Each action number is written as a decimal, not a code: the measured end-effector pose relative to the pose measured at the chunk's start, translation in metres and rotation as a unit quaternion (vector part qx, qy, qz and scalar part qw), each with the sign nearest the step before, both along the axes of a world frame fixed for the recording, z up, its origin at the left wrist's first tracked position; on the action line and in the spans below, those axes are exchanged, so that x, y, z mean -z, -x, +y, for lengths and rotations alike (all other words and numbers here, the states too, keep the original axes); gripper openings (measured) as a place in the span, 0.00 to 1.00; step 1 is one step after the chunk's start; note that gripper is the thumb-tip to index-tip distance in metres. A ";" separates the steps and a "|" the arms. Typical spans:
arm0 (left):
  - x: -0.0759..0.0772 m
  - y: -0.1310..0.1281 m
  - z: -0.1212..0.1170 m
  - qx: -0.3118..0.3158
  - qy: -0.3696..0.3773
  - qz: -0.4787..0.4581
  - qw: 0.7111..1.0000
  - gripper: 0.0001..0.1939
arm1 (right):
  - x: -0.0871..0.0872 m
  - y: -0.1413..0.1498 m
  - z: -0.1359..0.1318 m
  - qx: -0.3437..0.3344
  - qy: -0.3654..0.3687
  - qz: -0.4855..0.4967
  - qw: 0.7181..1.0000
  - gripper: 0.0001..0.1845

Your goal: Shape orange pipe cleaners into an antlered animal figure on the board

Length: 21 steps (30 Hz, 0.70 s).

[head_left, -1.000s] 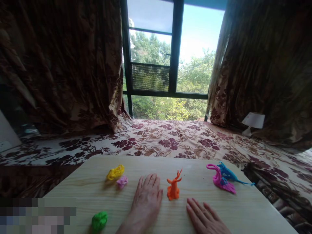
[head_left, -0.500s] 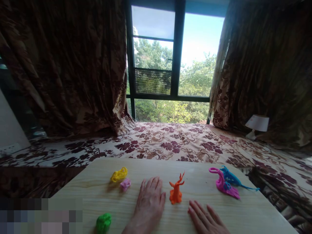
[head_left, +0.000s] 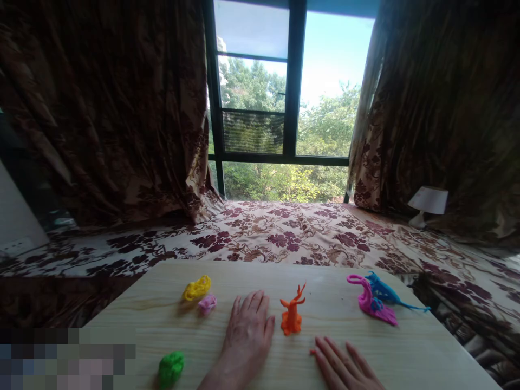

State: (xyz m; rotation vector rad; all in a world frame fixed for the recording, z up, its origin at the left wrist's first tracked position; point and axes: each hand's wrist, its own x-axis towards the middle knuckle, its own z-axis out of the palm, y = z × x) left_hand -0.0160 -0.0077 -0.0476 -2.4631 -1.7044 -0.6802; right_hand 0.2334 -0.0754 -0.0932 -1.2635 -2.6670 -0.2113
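My left hand (head_left: 249, 330) lies palm down on the wooden tabletop (head_left: 146, 314), fingers stretched out, just left of an orange clay figure (head_left: 291, 318). The figure stands upright, with a wide lumpy base and thin branches like a small tree. Lower right, my right hand (head_left: 345, 363) rests flat with its fingers slightly apart. A small orange clay bit (head_left: 312, 352) pokes out beside its fingertips; whether more lies under the palm is hidden. Neither hand touches the upright figure.
Left on the table are a yellow clay coil (head_left: 196, 287), a pink clay lump (head_left: 207, 304) and a green clay lump (head_left: 171, 369). At right, a magenta swan-like clay figure (head_left: 368, 300) touches a blue clay piece (head_left: 385, 292). A lamp (head_left: 428, 201) stands beyond.
The right hand has shifted slightly, and the small orange bit beside its fingertips now shows more. The view has tilted a little; the left hand and clay pieces stay put.
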 end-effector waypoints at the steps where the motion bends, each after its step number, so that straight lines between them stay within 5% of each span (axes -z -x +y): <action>1: 0.000 0.000 0.000 0.000 0.002 0.001 1.000 0.19 | -0.010 0.003 0.006 0.014 0.020 0.007 1.000 0.30; 6: -0.001 0.000 -0.003 0.002 -0.001 0.009 1.000 0.19 | -0.044 0.017 0.033 0.131 0.083 0.053 0.986 0.33; 12: -0.001 0.000 -0.001 0.004 0.003 0.013 1.000 0.19 | 0.000 -0.001 -0.007 0.000 -0.035 0.006 0.999 0.32; 14: -0.002 -0.001 0.000 0.003 0.006 0.017 1.000 0.19 | 0.003 -0.004 -0.013 -0.010 -0.036 0.004 0.999 0.31; 21: 0.000 -0.001 -0.003 0.003 -0.010 0.037 0.999 0.20 | -0.044 0.015 0.026 0.131 0.101 0.066 0.984 0.33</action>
